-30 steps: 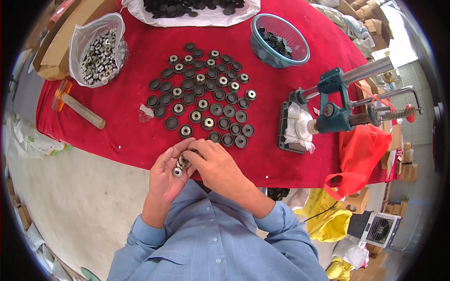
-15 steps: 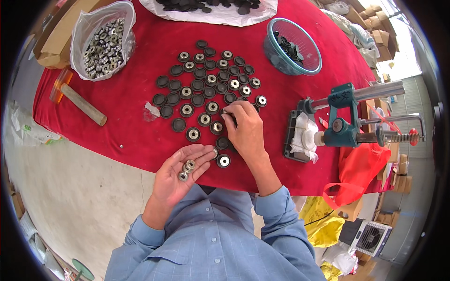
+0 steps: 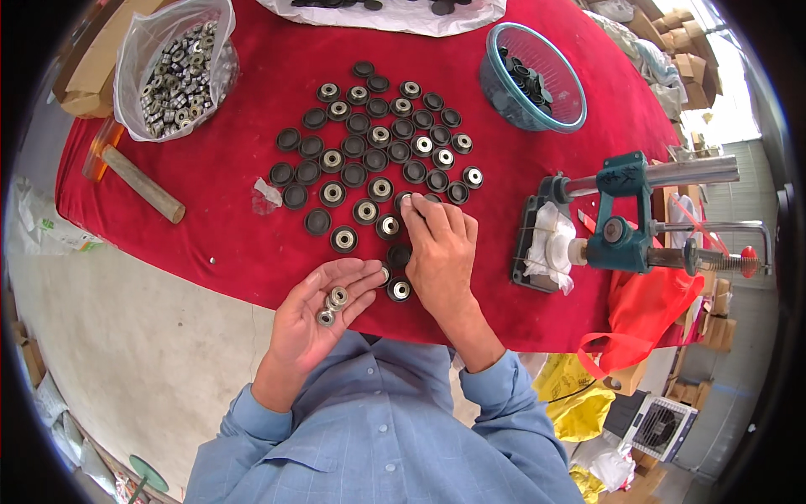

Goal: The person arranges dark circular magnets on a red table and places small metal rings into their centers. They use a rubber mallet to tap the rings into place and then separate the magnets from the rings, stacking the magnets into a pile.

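Observation:
My left hand [image 3: 315, 315], palm up with fingers slightly curled, holds a few small metal bearings [image 3: 337, 297] at the front edge of the table. My right hand [image 3: 441, 252] is palm down over the right side of a group of round black caps [image 3: 353, 175]. Its fingertips are drawn together at the rim of one cap [image 3: 404, 200]; whatever lies under them is hidden. Several caps have a metal bearing seated in the middle, like the one [image 3: 343, 239] left of my right hand. Others are bare black cups, and my right hand covers some.
A bag of bearings [image 3: 228, 71] and a wooden-handled hammer [image 3: 144, 185] lie on the left of the red cloth [image 3: 227, 193]. A blue basket [image 3: 573, 92] of black parts stands at the far right. Nearer is a green hand press [image 3: 621, 227], beside a red bag [image 3: 646, 307].
My right hand has turned a little and its fingertips have settled lower onto a cap. My left hand stays nearly still with its bearings. The whole view has shifted slightly.

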A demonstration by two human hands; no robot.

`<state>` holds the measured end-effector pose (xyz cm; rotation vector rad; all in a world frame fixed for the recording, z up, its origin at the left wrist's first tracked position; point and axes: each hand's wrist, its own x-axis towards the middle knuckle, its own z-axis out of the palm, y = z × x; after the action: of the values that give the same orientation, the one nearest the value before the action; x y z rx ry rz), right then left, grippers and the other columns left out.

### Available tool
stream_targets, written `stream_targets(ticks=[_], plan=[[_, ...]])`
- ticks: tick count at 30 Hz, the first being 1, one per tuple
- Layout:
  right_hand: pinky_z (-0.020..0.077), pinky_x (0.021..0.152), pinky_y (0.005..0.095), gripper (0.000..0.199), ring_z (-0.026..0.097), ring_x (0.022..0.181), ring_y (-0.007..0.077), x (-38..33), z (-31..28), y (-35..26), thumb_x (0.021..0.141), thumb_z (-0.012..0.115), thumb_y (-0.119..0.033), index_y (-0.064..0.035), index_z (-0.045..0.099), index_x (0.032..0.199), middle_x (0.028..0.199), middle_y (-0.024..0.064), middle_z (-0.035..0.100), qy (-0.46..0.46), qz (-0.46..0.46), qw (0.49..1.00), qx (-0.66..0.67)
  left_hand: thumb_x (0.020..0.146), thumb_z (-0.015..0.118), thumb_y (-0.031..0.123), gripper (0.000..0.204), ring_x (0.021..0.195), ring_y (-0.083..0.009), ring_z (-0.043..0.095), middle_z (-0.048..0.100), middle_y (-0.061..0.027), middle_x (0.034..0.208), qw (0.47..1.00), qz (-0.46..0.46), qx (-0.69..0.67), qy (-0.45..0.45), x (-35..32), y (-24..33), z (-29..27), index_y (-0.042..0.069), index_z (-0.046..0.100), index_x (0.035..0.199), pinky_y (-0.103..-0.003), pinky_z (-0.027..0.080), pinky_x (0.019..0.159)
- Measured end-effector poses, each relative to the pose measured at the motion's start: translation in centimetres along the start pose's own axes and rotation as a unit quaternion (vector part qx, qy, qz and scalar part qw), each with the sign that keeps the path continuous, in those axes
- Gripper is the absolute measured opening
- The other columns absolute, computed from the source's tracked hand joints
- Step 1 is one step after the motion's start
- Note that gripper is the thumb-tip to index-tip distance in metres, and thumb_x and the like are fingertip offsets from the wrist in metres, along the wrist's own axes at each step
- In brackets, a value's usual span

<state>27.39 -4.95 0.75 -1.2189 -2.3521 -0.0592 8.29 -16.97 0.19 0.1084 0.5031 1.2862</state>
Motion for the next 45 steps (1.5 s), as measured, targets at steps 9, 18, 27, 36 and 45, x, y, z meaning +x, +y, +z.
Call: stream_targets(ticks=[9,18,27,36,45], plan=[[0.0485,0.093,0.0441,0.034,0.064,0.112,0.0292,-0.3,-2.7,-4.1,0.086,0.069,-0.013,-0.0064,0.071,0.119,0.125,0.0096,0.068,0.047,-0.020,0.980,0.195,0.115,0.037,0.035,0.059,0.153,-0.0415,0.046,0.047,-0.0297,0.162,0.996,0.005,-0.071,-0.053,-0.1,-0.3,-1.4,-0.007,0.047,0.155,-0.050,0.041,0.126],[0.0530,0.088,0.0448,0.029,0.067,0.102,0.0259,-3.9,-1.4,-6.5,0.081,0.074,-0.012,-0.0054,0.072,0.109,0.116,0.0091,0.069,-0.005,-0.137,0.953,0.272,0.116,0.033,0.037,0.062,0.150,-0.0382,0.049,0.047,-0.0288,0.162,0.999,0.021,0.020,-0.032,0.2,-0.2,0.3,-0.008,0.044,0.157,-0.050,0.041,0.125],[0.0537,0.079,0.0437,0.028,0.068,0.092,0.0345,-1.0,-2.7,-0.7,0.084,0.080,-0.002,-0.0078,0.066,0.107,0.108,0.0121,0.069,0.078,0.056,0.961,0.258,0.116,0.038,0.034,0.054,0.148,-0.0408,0.051,0.050,-0.0305,0.159,0.999,0.003,-0.019,-0.043,0.2,-0.2,-1.4,-0.007,0.051,0.149,-0.050,0.045,0.123],[0.0540,0.087,0.0439,0.023,0.070,0.100,0.0311,0.5,-0.6,3.7,0.085,0.079,0.000,-0.0042,0.069,0.104,0.107,0.0107,0.069,0.051,0.057,0.987,0.144,0.116,0.038,0.034,0.051,0.143,-0.0382,0.056,0.054,-0.0292,0.155,0.999,0.005,0.008,-0.046,0.3,-0.2,-1.1,-0.004,0.055,0.144,-0.049,0.047,0.120],[0.0539,0.091,0.0440,0.021,0.069,0.103,0.0304,0.6,-0.1,3.7,0.086,0.074,-0.001,-0.0016,0.072,0.108,0.109,0.0105,0.068,0.034,0.019,0.994,0.106,0.116,0.037,0.034,0.050,0.143,-0.0380,0.055,0.053,-0.0293,0.155,0.999,0.004,0.008,-0.049,0.1,-0.1,-1.0,-0.004,0.055,0.144,-0.049,0.048,0.120]])
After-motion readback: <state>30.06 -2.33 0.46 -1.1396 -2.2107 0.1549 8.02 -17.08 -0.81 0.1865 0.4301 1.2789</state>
